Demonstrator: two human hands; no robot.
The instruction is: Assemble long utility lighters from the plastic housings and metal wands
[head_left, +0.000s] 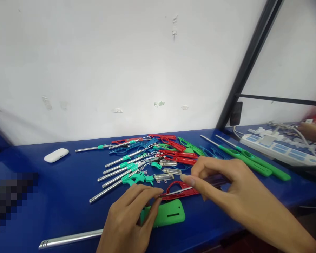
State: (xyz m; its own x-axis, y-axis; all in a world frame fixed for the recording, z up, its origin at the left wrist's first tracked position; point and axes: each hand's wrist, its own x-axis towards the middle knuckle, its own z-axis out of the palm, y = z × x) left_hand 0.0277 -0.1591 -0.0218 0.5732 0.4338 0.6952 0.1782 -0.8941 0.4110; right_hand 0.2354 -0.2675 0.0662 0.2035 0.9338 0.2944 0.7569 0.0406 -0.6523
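My left hand [130, 214] is closed in a pinch at the left end of a red lighter half-shell [180, 193]. What its fingertips hold is too small to make out. Under those fingers lies a green lighter handle [171, 213]; a metal tube [71, 239] shows on the hand's other side. My right hand [223, 186] is closed around what looks like a screwdriver [180, 191], its thin shaft pointing at my left fingertips and its dark handle mostly hidden. Just beyond are clear fuel tanks [164, 177] and teal triggers [139, 178].
Several metal lighter tubes with wires [121, 174] lie behind my left hand, near red shells [173, 153]. Green long lighters [252, 163] rest at right, before a power strip [281, 147]. A white case [56, 155] sits at left. Another person's hand [314, 131] shows far right.
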